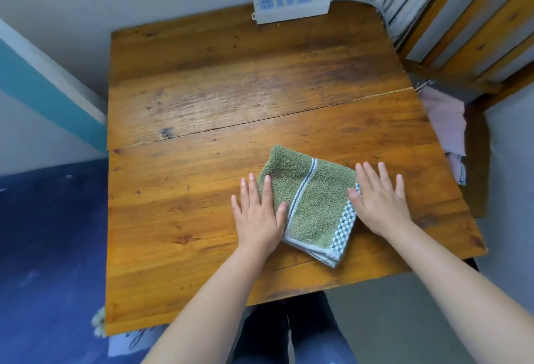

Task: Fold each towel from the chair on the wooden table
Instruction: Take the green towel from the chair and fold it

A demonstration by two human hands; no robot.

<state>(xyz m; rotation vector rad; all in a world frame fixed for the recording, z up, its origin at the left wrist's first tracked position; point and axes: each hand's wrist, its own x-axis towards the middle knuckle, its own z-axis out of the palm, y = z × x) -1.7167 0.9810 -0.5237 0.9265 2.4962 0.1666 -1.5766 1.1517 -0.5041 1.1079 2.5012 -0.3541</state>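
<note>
I have both hands flat on the wooden table, near its front edge and toward the right side. My left hand lies with fingers straight and spread, the index and thumb resting on the left edge of the folded green towel, the other fingers on bare wood; it grips nothing. My right hand is likewise spread flat, its thumb touching the towel's right edge by the checkered border, holding nothing. The towel sits folded into a small square between my hands, tilted, with a striped band across it. Past the table's right edge, pink towels lie heaped on the wooden chair. At the far edge rests a white power strip.
</note>
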